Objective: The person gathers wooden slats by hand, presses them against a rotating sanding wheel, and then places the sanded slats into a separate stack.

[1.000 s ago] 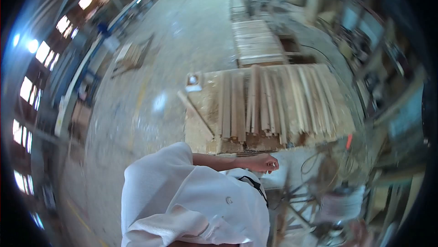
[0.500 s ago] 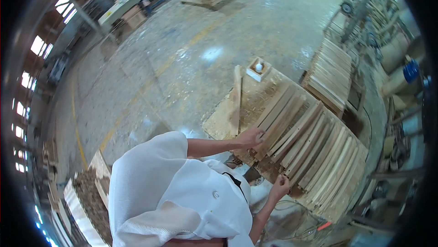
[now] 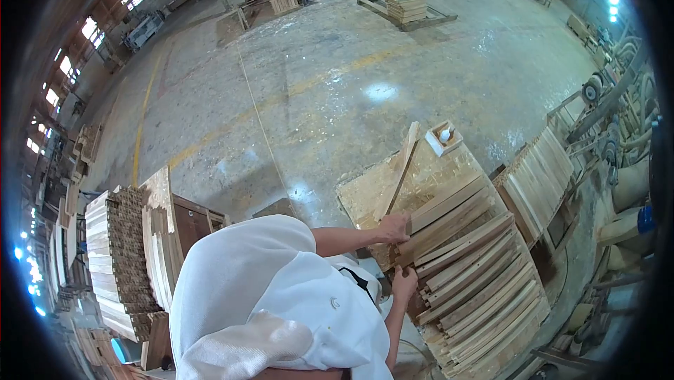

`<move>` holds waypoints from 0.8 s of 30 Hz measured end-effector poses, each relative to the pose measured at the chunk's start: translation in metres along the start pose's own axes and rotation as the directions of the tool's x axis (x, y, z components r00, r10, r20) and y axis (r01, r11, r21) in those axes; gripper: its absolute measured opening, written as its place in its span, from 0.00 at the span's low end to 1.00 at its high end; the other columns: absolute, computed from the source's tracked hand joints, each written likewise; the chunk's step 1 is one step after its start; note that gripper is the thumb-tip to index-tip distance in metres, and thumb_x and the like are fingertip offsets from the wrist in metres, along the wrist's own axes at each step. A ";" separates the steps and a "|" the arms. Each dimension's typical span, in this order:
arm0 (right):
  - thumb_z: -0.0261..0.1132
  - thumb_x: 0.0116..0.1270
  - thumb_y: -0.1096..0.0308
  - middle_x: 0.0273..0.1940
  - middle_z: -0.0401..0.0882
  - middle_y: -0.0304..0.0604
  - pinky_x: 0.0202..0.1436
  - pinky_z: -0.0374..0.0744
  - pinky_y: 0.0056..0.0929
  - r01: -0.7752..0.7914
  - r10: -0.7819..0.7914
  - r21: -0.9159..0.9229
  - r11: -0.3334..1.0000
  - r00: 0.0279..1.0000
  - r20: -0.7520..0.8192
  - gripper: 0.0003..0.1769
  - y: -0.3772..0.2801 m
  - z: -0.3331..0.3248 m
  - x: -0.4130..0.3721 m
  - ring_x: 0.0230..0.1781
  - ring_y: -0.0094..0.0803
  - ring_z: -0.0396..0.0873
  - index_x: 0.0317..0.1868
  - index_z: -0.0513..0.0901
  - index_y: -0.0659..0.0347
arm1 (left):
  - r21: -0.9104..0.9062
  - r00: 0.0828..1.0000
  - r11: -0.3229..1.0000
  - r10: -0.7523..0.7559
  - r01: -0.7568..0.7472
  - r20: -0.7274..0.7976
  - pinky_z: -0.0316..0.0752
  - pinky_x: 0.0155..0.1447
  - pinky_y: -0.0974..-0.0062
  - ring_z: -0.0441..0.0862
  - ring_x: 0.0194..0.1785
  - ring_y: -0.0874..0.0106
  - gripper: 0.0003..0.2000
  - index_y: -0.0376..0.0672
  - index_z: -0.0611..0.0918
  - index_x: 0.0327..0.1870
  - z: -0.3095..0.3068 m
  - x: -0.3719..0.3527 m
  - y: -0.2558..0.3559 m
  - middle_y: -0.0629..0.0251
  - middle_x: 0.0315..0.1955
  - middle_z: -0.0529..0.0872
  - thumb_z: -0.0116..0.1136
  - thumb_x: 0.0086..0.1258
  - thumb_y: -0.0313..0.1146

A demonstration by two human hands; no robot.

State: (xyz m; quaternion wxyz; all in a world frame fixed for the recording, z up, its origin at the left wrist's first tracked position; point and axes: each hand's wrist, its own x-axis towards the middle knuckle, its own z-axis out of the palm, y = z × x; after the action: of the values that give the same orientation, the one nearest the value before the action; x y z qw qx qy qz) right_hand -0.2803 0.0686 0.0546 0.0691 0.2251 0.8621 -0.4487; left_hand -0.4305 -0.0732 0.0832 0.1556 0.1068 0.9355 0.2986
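sleeve first: your white sleeve [image 3: 239, 275] is filling the bottom of the view and hiding your chest and upper arms. just beyond it, your left hand [image 3: 394, 228] is curling round the near end of a slat [image 3: 449, 206], fingers clenched on it. that slat is lying on the upper edge of the stack of slats [image 3: 477, 282]. your right hand [image 3: 404, 285] is pressing against the slat ends a little lower down. i can't tell whether it's gripping one or only leaning on them.

the stack is sitting on a chipboard sheet [image 3: 428, 169], fanned out and running away from you. these pieces look like dry, stiff, light timber, long and thin. held by one end alone, the far tip is probably going to swing, so a hold nearer the middle, or a hand at each end, looks steadier. i'd guess the sawn edges are rough rather than slippery.

a loose strip [image 3: 398, 169] is lying slantwise across the sheet, and a small box [image 3: 444, 138] is sitting at its far corner with something white inside that i can't make out. a second stack [image 3: 540, 180] is showing just beside the sheet, cut off by machinery. a taller pile [image 3: 116, 254] is standing at your other side. far across the concrete floor [image 3: 337, 78], a loaded pallet [image 3: 407, 4] is waiting, too small to read.
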 end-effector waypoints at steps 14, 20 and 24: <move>0.58 0.74 0.53 0.59 0.76 0.56 0.62 0.72 0.36 -0.058 0.092 0.453 0.890 0.994 -0.054 0.33 -0.135 0.043 0.067 0.56 0.43 0.76 0.65 0.71 0.76 | -0.678 0.749 0.573 0.159 0.461 0.643 0.74 0.43 0.70 0.75 0.50 0.73 0.33 0.42 0.76 0.61 -0.067 0.006 -0.065 0.64 0.50 0.78 0.64 0.61 0.56; 0.55 0.75 0.58 0.52 0.80 0.51 0.49 0.80 0.32 -0.112 0.189 0.677 0.727 0.981 -0.040 0.24 -0.147 0.059 0.060 0.49 0.34 0.80 0.62 0.75 0.68 | -0.683 0.715 0.329 0.029 0.653 0.698 0.74 0.49 0.69 0.77 0.52 0.72 0.37 0.41 0.75 0.61 -0.061 0.021 -0.077 0.61 0.52 0.80 0.62 0.63 0.64; 0.55 0.76 0.60 0.45 0.82 0.45 0.39 0.79 0.27 -0.113 0.257 0.727 0.677 0.962 -0.090 0.18 -0.153 0.064 0.068 0.40 0.27 0.80 0.55 0.78 0.66 | -0.765 0.886 0.540 0.070 0.352 0.457 0.74 0.54 0.74 0.78 0.52 0.74 0.36 0.35 0.76 0.59 -0.041 0.027 -0.083 0.60 0.50 0.81 0.65 0.65 0.60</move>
State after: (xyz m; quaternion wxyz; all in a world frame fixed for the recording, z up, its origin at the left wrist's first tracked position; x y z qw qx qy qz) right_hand -0.4149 -0.0373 0.1088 -0.0589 0.3609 0.5946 -0.7160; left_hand -0.4788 -0.1535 0.0601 0.4162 0.0060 0.6269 0.6586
